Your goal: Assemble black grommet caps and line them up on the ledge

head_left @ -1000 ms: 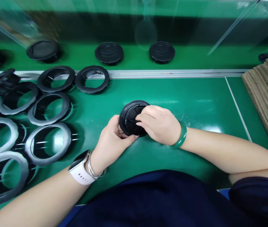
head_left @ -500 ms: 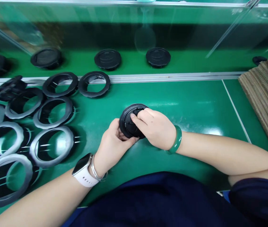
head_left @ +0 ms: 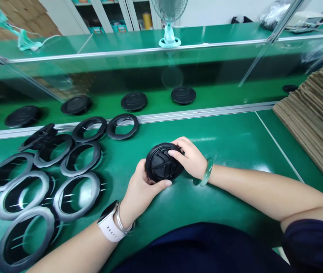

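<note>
Round black part (head_left: 161,168) held over the green bench (head_left: 221,140), right of the black rings (head_left: 96,189) — left hand (head_left: 140,189) clasps its left edge, fingers curled under, while right hand (head_left: 191,158) grips its right rim, thumb across the face.

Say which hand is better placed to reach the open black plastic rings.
Probably the left hand: it is nearer the rings, though gripping a round black plastic piece. The right hand, on that piece, is farther.

Bench (head_left: 221,142) free beyond right hand (head_left: 192,158); rings (head_left: 96,187) block left.
</note>
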### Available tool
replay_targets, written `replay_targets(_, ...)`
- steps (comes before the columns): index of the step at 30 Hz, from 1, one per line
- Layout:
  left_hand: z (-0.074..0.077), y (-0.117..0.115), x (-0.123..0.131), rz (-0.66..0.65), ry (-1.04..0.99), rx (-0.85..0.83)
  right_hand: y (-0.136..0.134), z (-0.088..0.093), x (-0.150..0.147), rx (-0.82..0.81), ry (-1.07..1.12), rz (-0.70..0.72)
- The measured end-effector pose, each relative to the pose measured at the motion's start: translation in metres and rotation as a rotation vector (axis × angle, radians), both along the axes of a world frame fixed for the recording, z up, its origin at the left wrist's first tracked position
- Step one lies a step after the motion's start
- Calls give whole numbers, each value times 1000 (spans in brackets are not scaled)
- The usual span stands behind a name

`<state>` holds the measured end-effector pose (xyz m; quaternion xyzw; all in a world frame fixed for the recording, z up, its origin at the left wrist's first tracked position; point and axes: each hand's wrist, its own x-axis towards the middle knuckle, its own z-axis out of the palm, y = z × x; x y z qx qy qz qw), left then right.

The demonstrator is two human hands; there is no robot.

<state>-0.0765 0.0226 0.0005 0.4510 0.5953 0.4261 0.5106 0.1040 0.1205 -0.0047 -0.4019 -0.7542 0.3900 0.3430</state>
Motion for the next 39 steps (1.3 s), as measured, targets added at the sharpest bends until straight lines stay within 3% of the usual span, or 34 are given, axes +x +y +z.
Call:
replay_targets(9, 3, -3, -1, 13, 265, 75, -8, 0, -7, -125, 94, -70)
replay_targets(26, 5, 0, 0, 39, 373, 59, -4, 2, -13, -116, -30, -148)
replay_targets(28, 6, 0, 0, 45, 365, 65, -4, 3, -10, -147, 5, -106)
replay_targets(33, 5, 0, -2, 47, 316, 78, 1, 7, 2, -239, 70, 164)
replay_targets(39, 3, 0, -3, 45, 282, 65, -5, 15, 1, -189, -45, 96)
